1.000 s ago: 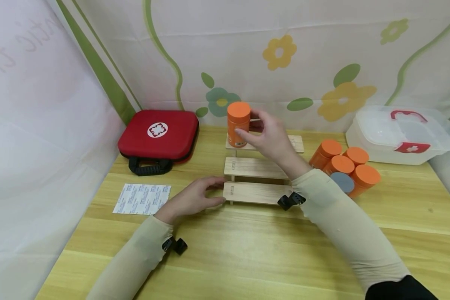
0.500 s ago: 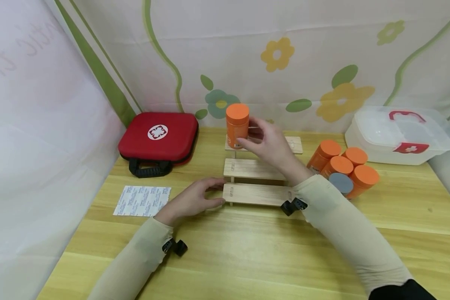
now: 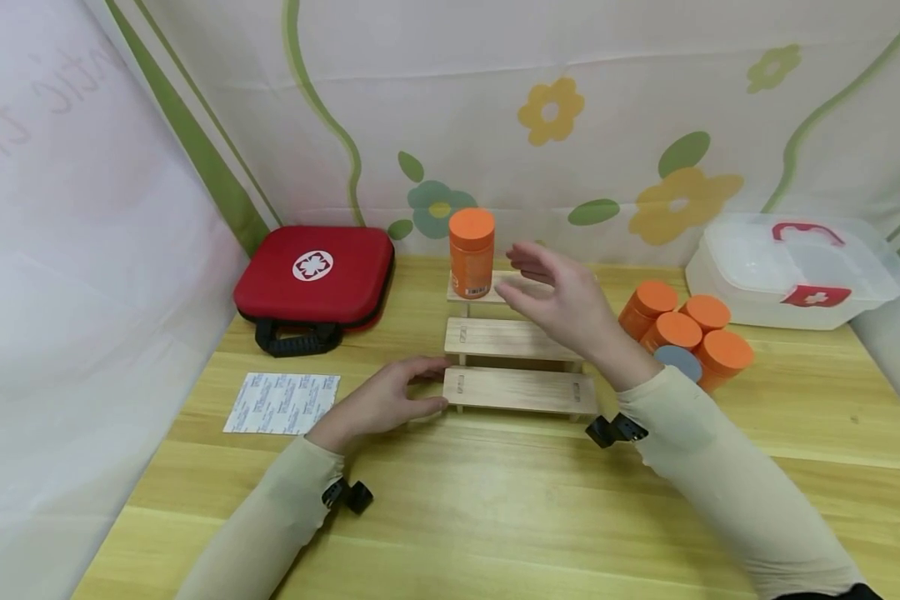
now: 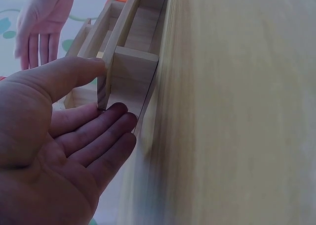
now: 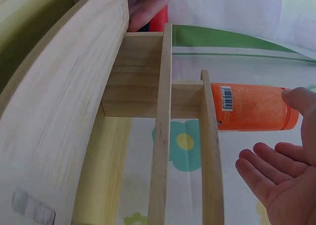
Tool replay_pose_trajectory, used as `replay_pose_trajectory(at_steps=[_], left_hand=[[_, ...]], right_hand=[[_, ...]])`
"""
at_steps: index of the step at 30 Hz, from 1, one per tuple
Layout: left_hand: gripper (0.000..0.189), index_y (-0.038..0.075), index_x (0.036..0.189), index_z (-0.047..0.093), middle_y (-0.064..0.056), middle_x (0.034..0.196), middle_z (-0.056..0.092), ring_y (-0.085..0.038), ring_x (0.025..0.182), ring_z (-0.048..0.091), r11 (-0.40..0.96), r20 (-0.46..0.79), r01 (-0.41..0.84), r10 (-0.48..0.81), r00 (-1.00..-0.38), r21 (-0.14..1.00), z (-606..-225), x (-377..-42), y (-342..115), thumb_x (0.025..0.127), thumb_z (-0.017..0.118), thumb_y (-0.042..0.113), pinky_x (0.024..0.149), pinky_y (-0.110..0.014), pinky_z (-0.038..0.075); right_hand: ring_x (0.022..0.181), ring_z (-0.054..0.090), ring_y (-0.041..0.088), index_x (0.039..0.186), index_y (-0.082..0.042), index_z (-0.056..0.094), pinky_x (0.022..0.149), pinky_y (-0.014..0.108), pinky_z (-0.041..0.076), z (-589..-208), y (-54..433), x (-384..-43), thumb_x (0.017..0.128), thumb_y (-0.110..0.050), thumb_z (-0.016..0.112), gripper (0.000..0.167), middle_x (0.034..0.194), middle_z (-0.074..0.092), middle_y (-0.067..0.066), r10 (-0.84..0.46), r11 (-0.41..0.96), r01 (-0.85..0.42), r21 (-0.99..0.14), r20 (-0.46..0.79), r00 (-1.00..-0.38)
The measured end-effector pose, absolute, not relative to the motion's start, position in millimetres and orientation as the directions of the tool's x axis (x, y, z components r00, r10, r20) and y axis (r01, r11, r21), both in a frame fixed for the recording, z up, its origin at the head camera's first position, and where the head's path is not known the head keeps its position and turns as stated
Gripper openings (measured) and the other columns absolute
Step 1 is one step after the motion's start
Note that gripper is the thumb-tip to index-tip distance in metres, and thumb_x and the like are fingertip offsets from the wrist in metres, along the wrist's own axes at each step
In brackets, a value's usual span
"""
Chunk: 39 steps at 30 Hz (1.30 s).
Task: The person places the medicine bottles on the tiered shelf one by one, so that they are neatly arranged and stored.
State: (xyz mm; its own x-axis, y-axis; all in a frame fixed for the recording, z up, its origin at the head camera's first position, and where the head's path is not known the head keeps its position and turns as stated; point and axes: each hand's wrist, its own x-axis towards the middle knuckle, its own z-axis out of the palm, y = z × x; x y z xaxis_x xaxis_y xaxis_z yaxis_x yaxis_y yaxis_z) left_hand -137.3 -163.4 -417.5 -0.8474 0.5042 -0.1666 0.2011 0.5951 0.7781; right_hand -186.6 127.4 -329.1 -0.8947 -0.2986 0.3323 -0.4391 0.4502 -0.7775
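An orange bottle (image 3: pixel 472 254) with an orange lid stands upright at the left end of the top step of a three-step wooden display rack (image 3: pixel 519 389). Just right of it is my right hand (image 3: pixel 558 296), fingers apart and holding nothing; a gap separates hand and bottle in the head view. My left hand (image 3: pixel 390 400) grips the left end of the lowest step between thumb and index finger. In the left wrist view the other fingers (image 4: pixel 111 156) extend below the plank. The right wrist view shows the bottle's barcode side (image 5: pixel 252 106).
Several bottles cluster right of the rack, most with orange lids (image 3: pixel 726 350) and one with a grey lid (image 3: pixel 677 362). A clear first-aid box (image 3: pixel 795 267) stands at the back right. A red first-aid case (image 3: pixel 315 275) and a printed sheet (image 3: pixel 283 403) lie left.
My right hand has let go of the orange bottle and drawn back to the right. The bottle stays on the top step. My left hand has kept its place on the rack.
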Motion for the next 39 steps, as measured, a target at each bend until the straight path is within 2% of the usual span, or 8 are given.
replay_pose_trajectory(at_steps=[15,18,21,24,27,33,36,39], left_hand=[[0.063,0.011,0.157,0.057,-0.006,0.151,0.065,-0.026,0.143,0.059,0.595,-0.166,0.201,0.504,-0.848,0.778,-414.7,-135.4,-162.8,0.100,0.079,0.026,0.124,-0.052,0.045],[0.062,0.011,0.157,0.057,-0.006,0.152,0.065,-0.027,0.143,0.059,0.595,-0.168,0.196,0.501,-0.849,0.780,-414.5,-135.4,-163.2,0.100,0.079,0.027,0.124,-0.052,0.044],[0.062,0.012,0.157,0.057,-0.006,0.152,0.065,-0.027,0.143,0.059,0.599,-0.173,0.190,0.495,-0.852,0.778,-414.4,-135.4,-163.4,0.101,0.078,0.027,0.124,-0.052,0.045],[0.061,0.012,0.156,0.057,-0.006,0.152,0.065,-0.026,0.143,0.059,0.603,-0.176,0.189,0.492,-0.852,0.775,-414.3,-135.3,-163.1,0.101,0.078,0.026,0.124,-0.052,0.045],[0.061,0.012,0.156,0.058,-0.006,0.152,0.065,-0.026,0.143,0.059,0.605,-0.176,0.192,0.495,-0.851,0.773,-414.2,-135.3,-162.6,0.100,0.078,0.026,0.124,-0.053,0.045],[0.063,0.010,0.157,0.056,-0.007,0.151,0.066,-0.027,0.142,0.059,0.601,-0.177,0.191,0.498,-0.849,0.776,-415.3,-136.7,-163.8,0.100,0.078,0.027,0.124,-0.053,0.045],[0.063,0.009,0.156,0.056,-0.007,0.151,0.066,-0.027,0.142,0.060,0.591,-0.167,0.200,0.507,-0.846,0.781,-416.2,-137.4,-164.4,0.100,0.079,0.027,0.123,-0.052,0.046],[0.062,0.009,0.156,0.057,-0.008,0.150,0.066,-0.028,0.142,0.060,0.585,-0.164,0.201,0.511,-0.844,0.786,-416.7,-137.3,-163.8,0.100,0.079,0.027,0.124,-0.053,0.045]], right_hand=[[0.129,0.070,0.037,0.145,0.002,0.063,0.110,0.046,0.056,-322.4,166.1,-151.3,0.094,-0.011,0.084,0.056,0.142,0.071,0.019,-0.293,0.549,-0.571,-0.610,0.499,-0.816],[0.128,0.070,0.037,0.144,0.002,0.064,0.112,0.027,0.055,-321.0,174.2,-146.3,0.093,-0.008,0.084,0.056,0.141,0.071,0.019,-0.289,0.563,-0.586,-0.583,0.526,-0.800],[0.126,0.071,0.038,0.142,0.001,0.066,0.094,0.007,0.052,-319.5,182.1,-142.0,0.091,-0.004,0.084,0.055,0.139,0.072,0.019,-0.284,0.562,-0.608,-0.562,0.559,-0.779],[0.125,0.071,0.038,0.142,0.001,0.067,0.094,0.002,0.048,-318.2,190.8,-137.1,0.089,-0.001,0.085,0.056,0.137,0.074,0.018,-0.270,0.565,-0.613,-0.552,0.578,-0.770],[0.126,0.071,0.027,0.142,0.000,0.067,0.108,0.003,0.042,-317.4,200.5,-131.8,0.088,0.002,0.085,0.057,0.137,0.074,0.017,-0.247,0.577,-0.601,-0.553,0.584,-0.773],[0.126,0.062,-0.011,0.143,-0.001,0.067,0.107,0.005,0.046,-316.5,219.7,-122.6,0.085,0.012,0.082,0.061,0.136,0.074,0.019,-0.207,0.544,-0.595,-0.592,0.592,-0.779],[0.124,0.063,-0.012,0.143,-0.003,0.068,0.107,0.005,0.046,-316.8,228.1,-117.8,0.084,0.013,0.082,0.062,0.135,0.074,0.016,-0.192,0.550,-0.581,-0.600,0.587,-0.787],[0.123,0.063,-0.012,0.142,-0.007,0.069,0.105,0.004,0.046,-319.2,236.9,-112.6,0.086,0.010,0.083,0.061,0.135,0.075,-0.001,-0.167,0.581,-0.547,-0.603,0.570,-0.804]])
